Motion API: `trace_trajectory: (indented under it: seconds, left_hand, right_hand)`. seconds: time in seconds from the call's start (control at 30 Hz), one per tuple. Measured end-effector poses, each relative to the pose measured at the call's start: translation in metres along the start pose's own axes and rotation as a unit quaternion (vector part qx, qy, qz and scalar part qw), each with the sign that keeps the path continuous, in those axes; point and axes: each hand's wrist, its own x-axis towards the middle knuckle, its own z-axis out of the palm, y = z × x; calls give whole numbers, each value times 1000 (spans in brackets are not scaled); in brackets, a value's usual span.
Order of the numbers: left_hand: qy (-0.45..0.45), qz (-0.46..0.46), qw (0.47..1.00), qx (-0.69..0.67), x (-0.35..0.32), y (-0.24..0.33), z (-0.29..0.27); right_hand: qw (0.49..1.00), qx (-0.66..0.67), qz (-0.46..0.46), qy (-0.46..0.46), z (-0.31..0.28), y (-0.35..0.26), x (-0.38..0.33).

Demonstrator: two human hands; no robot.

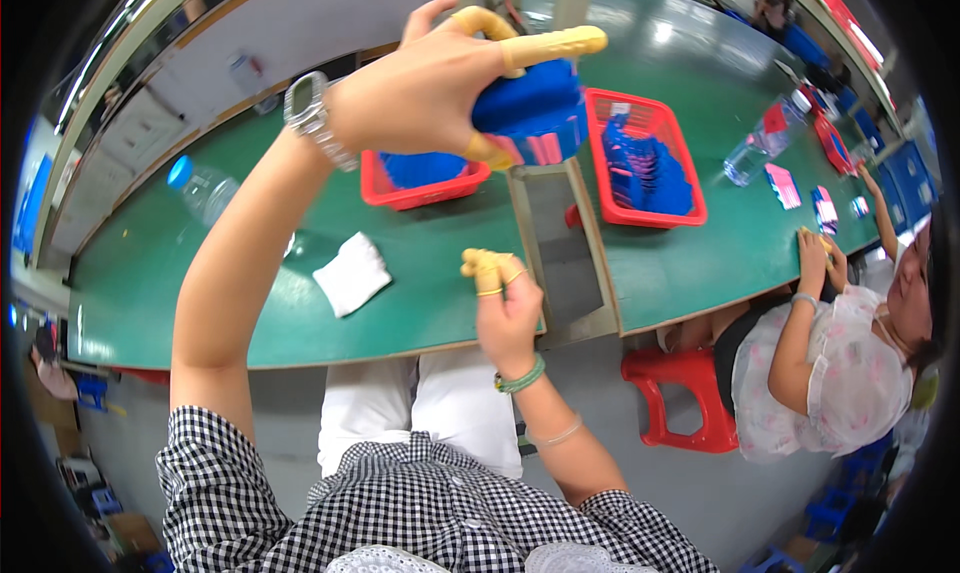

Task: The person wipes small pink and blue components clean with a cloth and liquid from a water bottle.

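Note:
My left hand [430, 88], with yellow finger cots on several fingers, is raised over the table's middle. It grips a thick stack of flat blue pieces [540, 108] with pink parts along the near edge. The stack hangs between two red plastic baskets, above the gap in the table. Nearer my body, my right hand [508, 308] is closed, its fingertips in yellow cots pressed together near the table's front edge. Whatever it may hold does not show. The left red basket [425, 194] contains blue pieces. In the right red basket [690, 178] lie rows of blue and pink pieces.
A white folded cloth [352, 274] and a clear bottle with a blue cap [205, 193] lie on the green table [420, 318]. Another bottle [765, 141] stands at right, near small pink and blue pieces [784, 186]. A co-worker [815, 373] sits right on a red stool [685, 398].

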Motion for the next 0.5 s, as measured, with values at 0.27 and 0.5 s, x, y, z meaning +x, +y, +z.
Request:
trace_trajectory:
  seconds: [0.27, 0.5]
  left_hand:
    - [-51, -185, 981, 30, -168, -3, -40]
    - [-105, -229, 966, 54, -209, -21, -9]
  right_hand:
    - [1000, -11, 9, -2, 8, 0, -2]
    - [999, -31, 5, -13, 11, 2, -5]
